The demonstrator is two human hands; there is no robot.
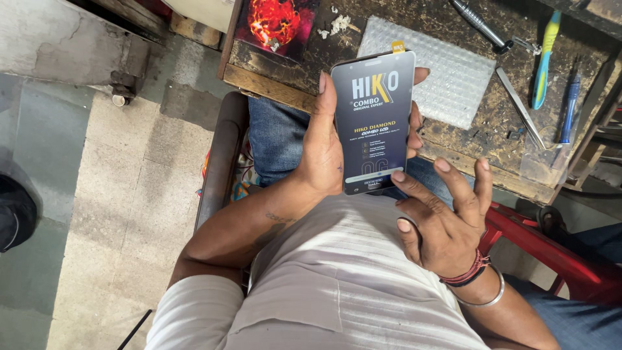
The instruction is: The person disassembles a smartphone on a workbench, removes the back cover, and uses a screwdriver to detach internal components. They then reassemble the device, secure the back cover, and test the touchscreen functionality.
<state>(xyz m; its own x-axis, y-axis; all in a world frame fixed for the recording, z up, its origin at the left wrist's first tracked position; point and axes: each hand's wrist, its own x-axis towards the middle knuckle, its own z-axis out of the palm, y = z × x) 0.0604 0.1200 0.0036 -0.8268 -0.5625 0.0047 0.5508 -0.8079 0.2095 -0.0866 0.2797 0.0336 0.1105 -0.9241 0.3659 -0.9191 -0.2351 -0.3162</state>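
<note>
Left hand (321, 152) grips the dark phone screen panel (374, 123) upright, long axis pointing away; right hand (440, 220), fingers spread and holding nothing, touches its near bottom edge.

One phone display panel (374, 123), upright rectangle, dark face film with white and yellow print, small yellow tab on top; bubble-wrap sheet (447, 71), pale, flat on tabletop (492, 155) behind it; red-orange pictured card (277, 23) at tabletop's far left.

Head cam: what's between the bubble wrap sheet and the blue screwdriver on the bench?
Metal tweezers and a green-blue toothbrush lie between the bubble wrap sheet and the blue screwdriver, head view.
</note>
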